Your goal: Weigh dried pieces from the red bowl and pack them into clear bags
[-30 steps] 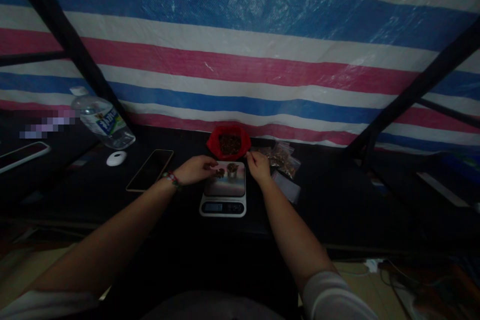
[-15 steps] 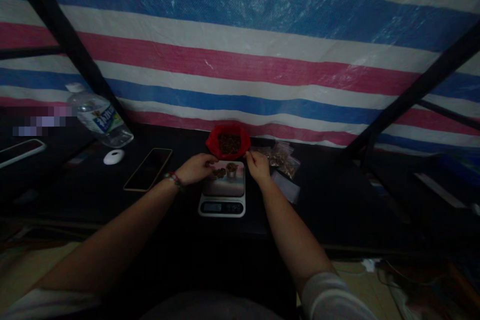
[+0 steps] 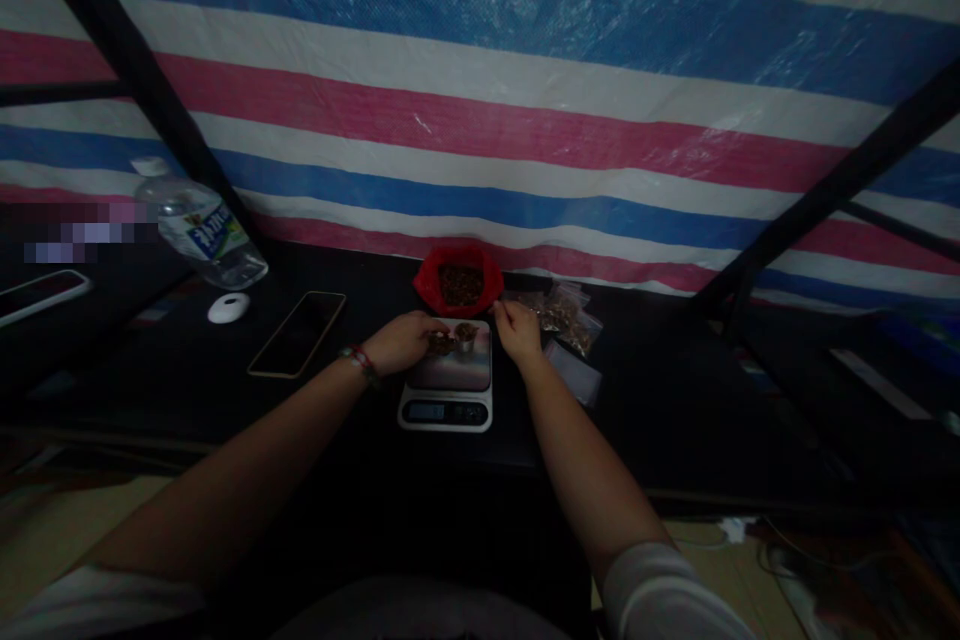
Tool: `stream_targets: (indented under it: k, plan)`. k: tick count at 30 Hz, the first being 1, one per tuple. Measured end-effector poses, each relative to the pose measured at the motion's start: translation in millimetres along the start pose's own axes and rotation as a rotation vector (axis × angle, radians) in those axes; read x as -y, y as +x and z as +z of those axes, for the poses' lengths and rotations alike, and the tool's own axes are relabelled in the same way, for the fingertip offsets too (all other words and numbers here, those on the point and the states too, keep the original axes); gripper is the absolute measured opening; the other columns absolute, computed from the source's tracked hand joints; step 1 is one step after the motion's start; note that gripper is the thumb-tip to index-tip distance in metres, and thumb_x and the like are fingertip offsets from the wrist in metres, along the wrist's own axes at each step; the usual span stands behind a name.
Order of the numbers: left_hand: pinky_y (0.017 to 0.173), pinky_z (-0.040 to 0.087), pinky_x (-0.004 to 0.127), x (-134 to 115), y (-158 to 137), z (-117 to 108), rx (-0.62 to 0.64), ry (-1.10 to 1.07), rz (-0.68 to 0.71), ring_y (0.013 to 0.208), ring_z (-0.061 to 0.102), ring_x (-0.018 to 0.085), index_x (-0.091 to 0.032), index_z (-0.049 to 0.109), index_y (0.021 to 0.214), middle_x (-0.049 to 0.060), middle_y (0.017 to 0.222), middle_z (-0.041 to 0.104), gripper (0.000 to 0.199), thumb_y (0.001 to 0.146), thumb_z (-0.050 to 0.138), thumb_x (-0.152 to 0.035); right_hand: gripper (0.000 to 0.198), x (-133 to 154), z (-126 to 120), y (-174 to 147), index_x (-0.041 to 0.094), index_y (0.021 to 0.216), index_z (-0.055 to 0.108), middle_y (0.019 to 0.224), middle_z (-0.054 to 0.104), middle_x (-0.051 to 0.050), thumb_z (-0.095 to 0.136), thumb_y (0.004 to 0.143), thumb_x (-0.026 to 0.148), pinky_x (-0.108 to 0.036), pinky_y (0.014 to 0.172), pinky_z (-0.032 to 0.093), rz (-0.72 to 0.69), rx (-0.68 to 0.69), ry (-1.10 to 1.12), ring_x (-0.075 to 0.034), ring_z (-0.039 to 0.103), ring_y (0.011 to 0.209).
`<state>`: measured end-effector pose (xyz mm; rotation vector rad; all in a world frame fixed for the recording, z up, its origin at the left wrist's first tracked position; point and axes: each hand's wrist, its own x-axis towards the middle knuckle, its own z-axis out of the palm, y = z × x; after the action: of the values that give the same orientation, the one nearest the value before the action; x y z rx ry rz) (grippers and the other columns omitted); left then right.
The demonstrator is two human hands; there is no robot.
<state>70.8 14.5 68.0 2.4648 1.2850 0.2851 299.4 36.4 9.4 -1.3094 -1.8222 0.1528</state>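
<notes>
A flat white scale (image 3: 450,376) on the black desk (image 3: 675,410) is carrying a small silvery metal cup (image 3: 465,345) and loose brown bits (image 3: 441,345), the left hand (image 3: 397,344) partly hiding these. The right hand (image 3: 520,330) is bordering clear sachets (image 3: 576,328) and an open red plastic bag (image 3: 425,284) — both hands' fingers curling, hold cannot be told.

Nothing legible on the bottle label (image 3: 214,233) or scale display (image 3: 426,411)

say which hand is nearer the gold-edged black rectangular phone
Left: the left hand is right of the phone, at the left edge of the white rectangular scale; the right hand is farther, past its right edge.
</notes>
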Motion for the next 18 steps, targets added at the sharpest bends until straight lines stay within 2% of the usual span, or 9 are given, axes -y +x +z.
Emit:
stream_targets:
  k: [4,7,10,15,18]
  plan:
    - [0.083,0.046,0.025,2,1,2,-0.014,0.011,0.005,0.09,0.061,0.017,-0.022,0.07,0.103,0.006,0.098,0.067,0.044,0.073,0.04,-0.009,0.036,1,-1,0,0.018,0.071,0.063,0.073,0.064,-0.005,0.037,0.093,0.031,-0.026,0.069,0.041,0.006,0.008,0.0,-0.016,0.06,0.072]
    - [0.087,0.045,0.025,4,4,1,-0.114,0.018,-0.012,0.096,0.06,0.017,-0.019,0.067,0.109,0.007,0.106,0.066,0.046,0.073,0.04,-0.008,0.036,2,-2,0,0.018,0.071,0.063,0.072,0.064,-0.005,0.037,0.093,0.031,-0.026,0.068,0.041,-0.001,0.011,-0.004,-0.016,0.059,0.071]
    - [0.088,0.045,0.024,11,12,-3,-0.191,0.028,-0.012,0.097,0.06,0.016,-0.019,0.067,0.107,0.005,0.107,0.067,0.042,0.076,0.04,-0.011,0.036,2,-3,0,0.018,0.072,0.063,0.073,0.065,-0.005,0.037,0.093,0.031,-0.026,0.069,0.041,0.004,0.01,-0.009,-0.016,0.059,0.071]
    - [0.089,0.045,0.026,27,51,-17,-0.201,0.111,-0.024,0.095,0.062,0.017,-0.019,0.07,0.1,0.004,0.104,0.069,0.034,0.08,0.042,-0.017,0.036,-1,-1,1,0.019,0.072,0.063,0.073,0.065,-0.005,0.037,0.093,0.031,-0.026,0.068,0.041,0.02,-0.009,-0.019,-0.016,0.059,0.072]
    - [0.091,0.043,0.024,31,88,-23,-0.113,0.21,0.002,0.099,0.062,0.018,-0.019,0.069,0.103,0.004,0.107,0.069,0.036,0.078,0.044,-0.014,0.036,-3,0,2,0.018,0.072,0.064,0.071,0.065,-0.005,0.037,0.093,0.031,-0.026,0.067,0.04,0.015,0.005,-0.051,-0.016,0.059,0.071]
